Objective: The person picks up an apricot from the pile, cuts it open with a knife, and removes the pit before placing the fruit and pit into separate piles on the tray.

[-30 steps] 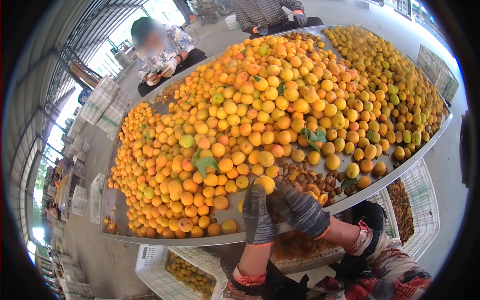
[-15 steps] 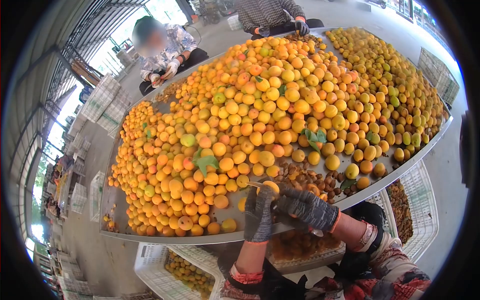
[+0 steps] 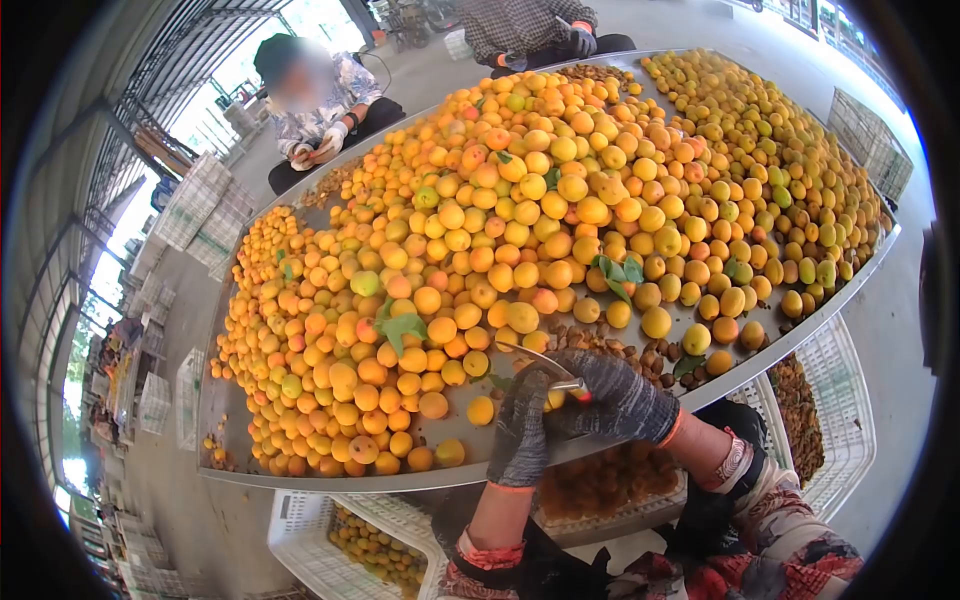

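My right hand (image 3: 625,395), in a dark grey knit glove, is closed around a small knife (image 3: 533,355) whose thin curved blade points to the left; red and silver show where blade meets handle. My left hand (image 3: 519,430), gloved the same way, is closed right beside it. Between the two hands a bit of an orange apricot (image 3: 555,399) shows, mostly hidden by the fingers. Both hands are over the near edge of a metal table (image 3: 462,408). A big heap of apricots (image 3: 470,240) covers it, and brown pits (image 3: 655,360) lie just beyond my right hand.
Under the table edge stand white plastic crates (image 3: 300,520), one with apricots, others with brown pieces (image 3: 797,410). Across the table sit two people (image 3: 322,110) (image 3: 530,30), both gloved. Stacked crates (image 3: 205,205) stand at left, more (image 3: 868,145) at right.
The knife blade has come up clear above the left hand, and its red part now shows. The apricot has dropped lower between my hands, mostly covered. The right hand has shifted up slightly.
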A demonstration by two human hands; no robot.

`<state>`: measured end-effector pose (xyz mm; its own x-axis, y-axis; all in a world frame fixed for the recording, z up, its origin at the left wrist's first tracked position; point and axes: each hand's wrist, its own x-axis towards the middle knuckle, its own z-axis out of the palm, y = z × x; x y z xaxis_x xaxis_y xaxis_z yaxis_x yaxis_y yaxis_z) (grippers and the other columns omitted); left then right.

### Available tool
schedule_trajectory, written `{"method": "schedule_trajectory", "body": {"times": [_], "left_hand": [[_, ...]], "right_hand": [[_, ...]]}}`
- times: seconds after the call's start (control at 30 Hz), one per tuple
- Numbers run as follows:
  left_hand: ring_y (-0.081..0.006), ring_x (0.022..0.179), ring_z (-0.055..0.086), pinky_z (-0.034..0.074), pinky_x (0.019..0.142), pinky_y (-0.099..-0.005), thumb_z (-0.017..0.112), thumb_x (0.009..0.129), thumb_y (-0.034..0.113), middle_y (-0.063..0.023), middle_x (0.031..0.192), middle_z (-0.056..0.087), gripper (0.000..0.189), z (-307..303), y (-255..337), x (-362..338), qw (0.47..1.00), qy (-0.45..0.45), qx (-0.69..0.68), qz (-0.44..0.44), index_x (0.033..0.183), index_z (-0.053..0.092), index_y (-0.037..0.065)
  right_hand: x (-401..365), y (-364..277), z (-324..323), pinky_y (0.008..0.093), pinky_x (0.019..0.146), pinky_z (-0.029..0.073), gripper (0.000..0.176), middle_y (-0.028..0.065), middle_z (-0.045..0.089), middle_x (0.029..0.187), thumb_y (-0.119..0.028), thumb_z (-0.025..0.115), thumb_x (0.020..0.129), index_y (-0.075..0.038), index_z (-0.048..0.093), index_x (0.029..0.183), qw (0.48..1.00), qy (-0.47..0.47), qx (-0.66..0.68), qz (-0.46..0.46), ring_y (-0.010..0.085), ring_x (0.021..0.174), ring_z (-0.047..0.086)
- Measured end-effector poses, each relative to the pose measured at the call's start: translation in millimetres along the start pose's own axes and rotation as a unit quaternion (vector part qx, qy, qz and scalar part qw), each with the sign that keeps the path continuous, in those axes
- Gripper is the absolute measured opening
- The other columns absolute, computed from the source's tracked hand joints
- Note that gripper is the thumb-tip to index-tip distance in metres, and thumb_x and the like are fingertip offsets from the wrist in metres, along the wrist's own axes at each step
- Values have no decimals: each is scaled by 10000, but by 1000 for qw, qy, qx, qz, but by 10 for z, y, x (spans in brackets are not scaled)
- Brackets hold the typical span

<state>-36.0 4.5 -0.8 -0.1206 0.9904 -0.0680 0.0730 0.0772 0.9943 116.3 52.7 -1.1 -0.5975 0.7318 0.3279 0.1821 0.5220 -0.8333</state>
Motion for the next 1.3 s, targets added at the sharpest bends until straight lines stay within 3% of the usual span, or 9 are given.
{"method": "schedule_trajectory", "body": {"times": [0.1, 0.17, 0.57, 0.73, 0.8, 0.87, 1.03, 1.13, 1.3], "left_hand": [[-237, 1013, 507, 401, 874, -338, 403, 912, 171, -148, 1088, 539, 280, 10, -239, 42, 973, 45, 128, 187, 1084, 533, -8], [-245, 998, 520, 405, 878, -328, 445, 890, 134, -156, 1077, 539, 261, 33, -163, 33, 979, 53, -196, -12, 1095, 523, -7], [-241, 737, 584, 518, 631, -391, 497, 834, 432, -102, 912, 573, 423, 20, -5, 17, 885, -29, -455, -95, 1052, 523, 70], [-227, 725, 585, 512, 642, -365, 497, 841, 416, -87, 904, 577, 399, -1, -50, 77, 829, -6, -539, -149, 1058, 524, 84], [-220, 745, 585, 512, 659, -357, 501, 844, 394, -81, 907, 577, 377, -40, -73, 75, 789, 18, -591, -166, 1060, 523, 86], [-200, 770, 578, 499, 633, -326, 527, 837, 353, -62, 921, 571, 369, -76, 24, 13, 985, 59, -163, -2, 1088, 521, 82], [-182, 820, 555, 486, 653, -291, 591, 808, 262, -55, 1011, 543, 449, -61, 57, 47, 924, 25, -381, 9, 1193, 474, 62], [-166, 904, 542, 472, 735, -274, 604, 803, 155, -74, 1076, 537, 467, -76, 40, 12, 940, 15, -335, 57, 1226, 446, 34], [-174, 976, 545, 458, 825, -289, 614, 796, 88, -107, 1121, 548, 466, -82, 65, 16, 975, 51, -54, 211, 1220, 442, 0]], "right_hand": [[14, -104, 33, 328, 835, 438, 551, 118, 552, 1077, -188, 726, 712, -29, 474, 1176, 998, 57, 28, -1, 234, 978, 551], [-3, -88, 85, 344, 833, 436, 567, 125, 537, 1095, -216, 726, 709, -24, 469, 1176, 993, 88, 75, 6, 262, 983, 547], [9, -284, 128, 241, 667, 471, 352, 49, 568, 892, -95, 644, 745, -52, 508, 1066, 911, 177, 352, 121, 138, 763, 567], [-39, -74, 123, 222, 444, 377, 149, -8, 438, 535, -161, 568, 754, -67, 478, 681, 496, 128, 829, 225, 118, 445, 420], [4, -244, 37, 221, 446, 381, 135, 4, 458, 550, -152, 573, 747, -54, 493, 700, 545, 136, 795, 229, 127, 457, 437], [49, -375, -52, 219, 448, 385, 127, 17, 479, 566, -144, 579, 740, -41, 508, 720, 594, 139, 759, 229, 135, 469, 455], [-90, 111, 17, 366, 610, 535, 235, 58, 581, 802, -106, 603, 759, -28, 551, 974, 895, 59, 404, 181, 165, 658, 588], [-99, -76, -60, 329, 627, 521, 243, 51, 583, 813, -131, 614, 782, -23, 560, 993, 788, 71, 567, 229, 129, 691, 587], [71, -328, -236, 264, 650, 493, 272, 64, 583, 894, -116, 604, 788, -46, 557, 1047, 870, 75, 413, 261, 135, 750, 577]]}}
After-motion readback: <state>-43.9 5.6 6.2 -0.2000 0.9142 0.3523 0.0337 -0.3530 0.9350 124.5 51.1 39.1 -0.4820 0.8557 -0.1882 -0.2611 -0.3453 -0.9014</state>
